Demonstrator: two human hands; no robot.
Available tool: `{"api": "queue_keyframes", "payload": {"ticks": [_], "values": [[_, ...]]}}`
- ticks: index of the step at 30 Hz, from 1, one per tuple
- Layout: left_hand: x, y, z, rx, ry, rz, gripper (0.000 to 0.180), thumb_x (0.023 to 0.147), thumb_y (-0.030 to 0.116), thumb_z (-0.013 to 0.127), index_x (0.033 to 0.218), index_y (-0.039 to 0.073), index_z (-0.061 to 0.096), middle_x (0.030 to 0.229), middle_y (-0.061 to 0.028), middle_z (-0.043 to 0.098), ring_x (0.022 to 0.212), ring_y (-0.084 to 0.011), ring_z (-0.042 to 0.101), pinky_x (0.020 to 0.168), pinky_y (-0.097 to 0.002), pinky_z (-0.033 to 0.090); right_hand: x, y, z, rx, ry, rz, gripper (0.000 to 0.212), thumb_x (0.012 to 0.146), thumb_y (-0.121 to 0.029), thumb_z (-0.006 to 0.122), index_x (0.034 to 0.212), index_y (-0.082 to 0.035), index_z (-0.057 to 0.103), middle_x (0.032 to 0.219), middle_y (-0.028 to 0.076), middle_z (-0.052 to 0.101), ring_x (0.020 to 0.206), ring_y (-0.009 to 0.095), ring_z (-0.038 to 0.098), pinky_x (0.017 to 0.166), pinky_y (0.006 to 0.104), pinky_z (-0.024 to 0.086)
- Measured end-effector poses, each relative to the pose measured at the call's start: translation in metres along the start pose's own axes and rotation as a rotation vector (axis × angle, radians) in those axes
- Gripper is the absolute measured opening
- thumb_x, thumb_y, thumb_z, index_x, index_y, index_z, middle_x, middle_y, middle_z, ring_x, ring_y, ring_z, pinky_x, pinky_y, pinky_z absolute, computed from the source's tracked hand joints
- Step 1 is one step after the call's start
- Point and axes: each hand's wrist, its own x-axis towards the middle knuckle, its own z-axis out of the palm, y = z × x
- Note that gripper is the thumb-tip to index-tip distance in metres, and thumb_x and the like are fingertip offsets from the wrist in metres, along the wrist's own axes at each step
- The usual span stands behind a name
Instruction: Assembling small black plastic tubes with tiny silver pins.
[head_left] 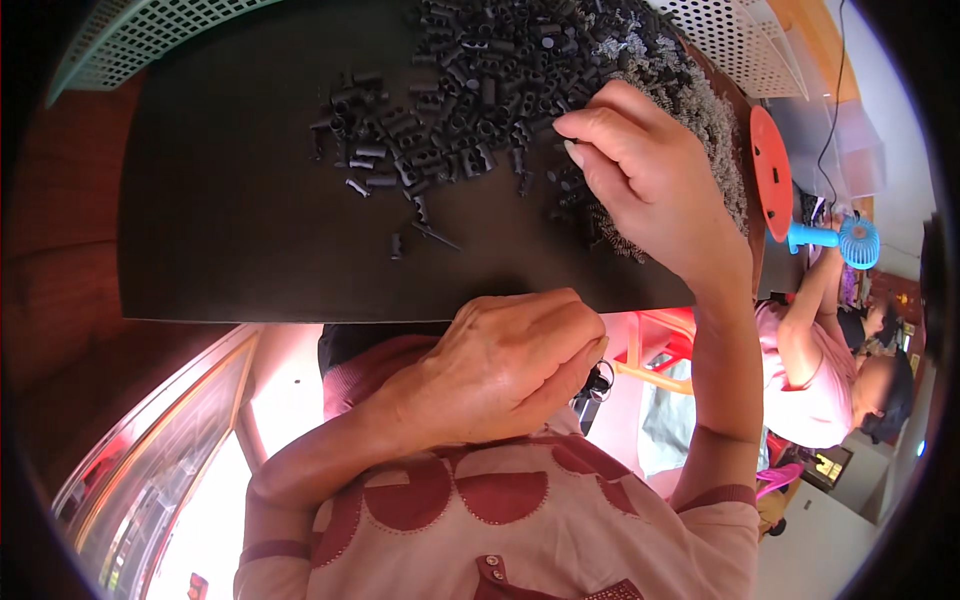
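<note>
A pile of small black plastic pieces [455,125], many of them tube-shaped, lies on the dark tabletop [230,230]. Over its right side is my right hand [650,165], thumb and forefinger pinched on a small black plastic piece that partly blends into the pile. Beside and behind that hand spreads a heap of small silver coil springs [700,100]. My left hand [520,350] is closed just off the table's near edge, in front of my body. Whatever its curled fingers hold is hidden from view.
A green perforated basket [140,50] stands at the far left, a white perforated one [735,40] at the far right. By the table's right edge are a red disc [770,170] and a blue handheld fan [855,240]. Another person [810,370] sits to the right.
</note>
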Motion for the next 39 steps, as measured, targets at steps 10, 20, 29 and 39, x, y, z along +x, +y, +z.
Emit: {"api": "queue_keyframes", "payload": {"ticks": [10,20,29,39], "values": [[-0.001,-0.001,0.0,0.035,-0.004,0.001,0.009,0.084,-0.004,0.067,0.089,-0.002,0.061,0.075,-0.0128,0.059,0.062,-0.0308,0.059,0.056,-0.0389,0.047,-0.003,-0.014,-0.002,-0.093,-0.162,0.016,0.018,0.087,-0.002,0.068,0.105,-0.003,0.066,0.095,0.011,0.061,0.075,0.031,0.063,0.066,0.0383,0.051],[-0.002,-0.002,0.0,0.026,0.006,0.0,0.008,0.084,-0.004,0.067,0.089,-0.002,0.061,0.075,-0.0125,0.059,0.062,-0.0304,0.059,0.056,-0.0386,0.048,0.003,-0.019,0.002,-0.016,-0.133,0.013,0.016,0.087,-0.002,0.068,0.103,-0.003,0.066,0.095,0.01,0.06,0.074,0.03,0.063,0.064,0.0364,0.051],[-0.002,-0.002,-0.001,0.017,0.016,-0.001,0.008,0.084,-0.003,0.068,0.089,-0.001,0.061,0.074,-0.0121,0.059,0.062,-0.0306,0.059,0.056,-0.0387,0.047,0.002,-0.014,-0.003,-0.035,-0.129,-0.048,0.019,0.086,-0.001,0.069,0.104,-0.004,0.067,0.097,0.01,0.061,0.075,0.029,0.064,0.065,0.036,0.051],[-0.004,-0.001,-0.002,0.009,0.029,0.004,0.009,0.083,-0.004,0.068,0.089,-0.002,0.061,0.074,-0.0124,0.058,0.061,-0.0305,0.058,0.055,-0.0387,0.046,0.007,-0.026,0.005,-0.159,-0.221,-0.104,0.017,0.082,-0.004,0.073,0.096,-0.004,0.063,0.089,0.008,0.056,0.07,0.029,0.061,0.059,0.0394,0.049]]}}
